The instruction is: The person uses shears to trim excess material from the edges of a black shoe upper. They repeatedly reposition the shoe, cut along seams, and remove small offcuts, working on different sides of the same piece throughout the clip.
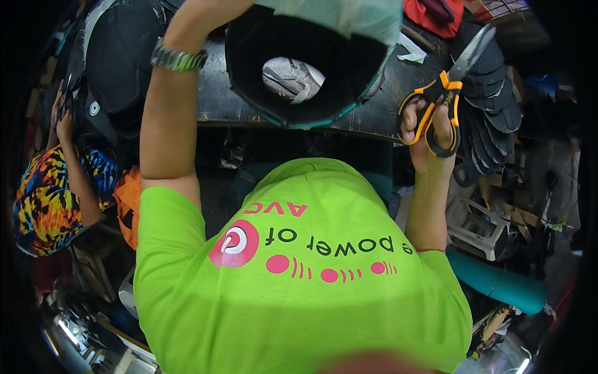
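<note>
My left hand [215, 11] reaches up to the top edge, a metal watch [177, 59] on its wrist; its fingers are cut off there, at the rim of a black cap shell [249, 68] with a teal edge and pale green cloth [339, 15] over its top. The shell hangs above the black worktable [218, 106], and through its opening I see crumpled white paper [291, 78]. My right hand [430, 131] grips orange-and-black scissors [451, 81] to the right of the shell, with the blades pointing up and away, nearly closed.
A stack of dark cap visors [495, 100] lies at the right of the table. Black cap bodies [118, 56] sit at the left. Another person in a multicoloured shirt [43, 199] works at the far left. A teal roll [498, 283] lies low right, red cloth [436, 15] at the back.
</note>
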`<state>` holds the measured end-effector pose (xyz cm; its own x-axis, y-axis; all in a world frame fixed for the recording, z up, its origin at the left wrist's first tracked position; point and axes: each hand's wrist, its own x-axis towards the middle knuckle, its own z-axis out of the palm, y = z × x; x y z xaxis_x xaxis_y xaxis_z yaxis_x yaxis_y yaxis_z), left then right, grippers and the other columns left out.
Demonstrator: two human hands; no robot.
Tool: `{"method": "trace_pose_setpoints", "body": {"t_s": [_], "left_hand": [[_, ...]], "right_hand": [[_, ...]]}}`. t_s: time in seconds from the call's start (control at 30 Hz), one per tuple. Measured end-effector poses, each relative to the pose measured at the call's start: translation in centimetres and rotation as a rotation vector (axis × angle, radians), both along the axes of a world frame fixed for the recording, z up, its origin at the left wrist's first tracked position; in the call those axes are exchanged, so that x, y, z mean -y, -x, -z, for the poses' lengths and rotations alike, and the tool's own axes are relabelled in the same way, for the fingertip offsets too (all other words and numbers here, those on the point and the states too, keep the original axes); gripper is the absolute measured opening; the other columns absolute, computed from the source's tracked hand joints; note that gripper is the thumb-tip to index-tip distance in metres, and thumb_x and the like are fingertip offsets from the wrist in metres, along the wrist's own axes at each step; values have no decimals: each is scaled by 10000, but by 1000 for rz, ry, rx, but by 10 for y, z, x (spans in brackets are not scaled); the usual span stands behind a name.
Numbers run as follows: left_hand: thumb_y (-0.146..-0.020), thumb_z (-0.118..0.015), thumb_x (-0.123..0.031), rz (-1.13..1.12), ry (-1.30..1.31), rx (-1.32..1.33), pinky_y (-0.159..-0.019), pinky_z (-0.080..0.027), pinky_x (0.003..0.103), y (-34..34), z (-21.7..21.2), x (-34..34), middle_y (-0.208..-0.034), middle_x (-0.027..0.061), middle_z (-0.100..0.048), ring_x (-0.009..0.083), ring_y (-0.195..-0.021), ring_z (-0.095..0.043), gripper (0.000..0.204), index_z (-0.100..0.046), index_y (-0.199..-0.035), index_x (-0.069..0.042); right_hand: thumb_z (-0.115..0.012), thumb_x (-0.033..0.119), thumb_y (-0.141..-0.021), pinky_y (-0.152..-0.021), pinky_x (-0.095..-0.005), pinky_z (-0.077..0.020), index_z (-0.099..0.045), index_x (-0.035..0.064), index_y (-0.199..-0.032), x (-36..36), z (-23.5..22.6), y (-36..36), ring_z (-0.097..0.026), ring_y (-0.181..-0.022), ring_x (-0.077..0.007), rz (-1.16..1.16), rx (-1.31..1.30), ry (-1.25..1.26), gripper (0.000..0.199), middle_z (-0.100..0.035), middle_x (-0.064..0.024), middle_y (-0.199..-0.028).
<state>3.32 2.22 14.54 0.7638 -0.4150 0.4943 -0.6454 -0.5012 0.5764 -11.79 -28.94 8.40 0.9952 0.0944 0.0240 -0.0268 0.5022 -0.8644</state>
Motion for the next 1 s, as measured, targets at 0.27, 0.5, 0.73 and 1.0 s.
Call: {"method": "trace_pose_setpoints", "body": {"t_s": [0.27, 0.5, 0.73, 1.0], "left_hand": [[-944, -617, -280, -186, -212, -283, -874, -515, 365, -6, 131, 10, -1130, 217, -680, 321, -1006, -672, 469, -562, -1314, 3], [-906, -675, -219, -98, 128, -417, -879, -535, 347, 1, 149, -6, -1093, 229, -696, 272, -988, -688, 520, -533, -1323, 56], [-949, -652, -136, -234, 851, -585, -798, -538, 258, 37, 148, 5, -1027, 123, -683, 155, -928, -653, 466, -478, -1334, 60], [-910, -694, -331, -301, -249, -716, -493, -440, 313, 111, 78, -16, -572, 89, -584, 185, -485, -577, 361, -685, -795, 12]], "right_hand": [[-881, 209, -750, -443, -170, -348, -619, 48, -828, -5, 19, -4, -482, -490, -8, -7, -160, 794, 318, -544, 54, -600], [-837, 172, -803, -433, -160, -371, -605, 48, -874, 3, 33, -8, -510, -484, -21, -71, -217, 951, 273, -564, 30, -608], [-835, 145, -802, -431, -175, -390, -599, 44, -848, 3, 30, -13, -508, -475, -23, 68, -224, 701, 261, -558, 30, -608], [-840, 160, -793, -426, -162, -383, -614, 42, -872, 29, 34, -24, -507, -461, -27, 53, -256, 768, 268, -563, 31, -610]]}}
